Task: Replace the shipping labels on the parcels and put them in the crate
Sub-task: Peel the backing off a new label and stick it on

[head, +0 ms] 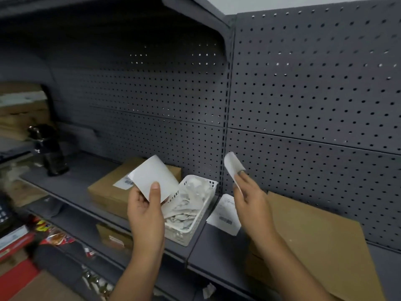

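Observation:
My left hand [145,211] pinches a blank white sheet [153,178], thumb on its lower edge, above a white plastic basket [208,187] holding crumpled paper scraps. My right hand [249,193] pinches a curled white label strip [232,166], held up in front of the pegboard. A brown cardboard parcel [104,190] with a barcode label [124,182] lies on the shelf behind the basket. A second brown parcel [314,242] lies on the shelf at the right, under my right forearm. A printed label sheet [223,216] lies flat between basket and right parcel.
A grey pegboard wall [303,94] backs the grey shelf [71,181]. A dark bottle [51,151] stands at the shelf's left end. Another small box [112,237] sits on the shelf below. Red packets [54,235] and cartons lie at lower left.

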Available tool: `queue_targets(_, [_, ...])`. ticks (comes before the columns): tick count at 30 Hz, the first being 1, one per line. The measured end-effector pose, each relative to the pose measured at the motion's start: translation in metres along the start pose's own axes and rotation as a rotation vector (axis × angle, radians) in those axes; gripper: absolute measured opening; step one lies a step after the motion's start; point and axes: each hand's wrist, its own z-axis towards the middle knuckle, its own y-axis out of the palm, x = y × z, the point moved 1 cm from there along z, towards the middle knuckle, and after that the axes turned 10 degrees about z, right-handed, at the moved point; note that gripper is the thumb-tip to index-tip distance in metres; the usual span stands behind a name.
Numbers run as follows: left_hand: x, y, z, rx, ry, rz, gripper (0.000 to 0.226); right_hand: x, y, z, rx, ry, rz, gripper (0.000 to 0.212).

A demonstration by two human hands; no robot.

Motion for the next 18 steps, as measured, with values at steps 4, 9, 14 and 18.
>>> queue_targets(4, [0.005,-0.011,0.014,-0.016,0.050,0.045,0.011,-0.009,0.054,0.017,-0.170,-0.163,-0.233,0.022])
queue_targets(9, [0.003,-0.021,0.035,-0.033,0.066,0.086,0.009,-0.003,0.104,0.034,-0.381,-0.115,-0.380,0.024])
queue_targets(14, [-0.004,-0.030,0.056,-0.032,0.054,0.107,0.014,-0.005,0.118,0.043,-0.695,0.154,-0.356,0.042])
queue_targets(18, [-0.012,-0.036,0.070,-0.038,0.048,0.126,0.016,-0.023,0.133,0.043,-1.016,0.112,-0.626,0.049])
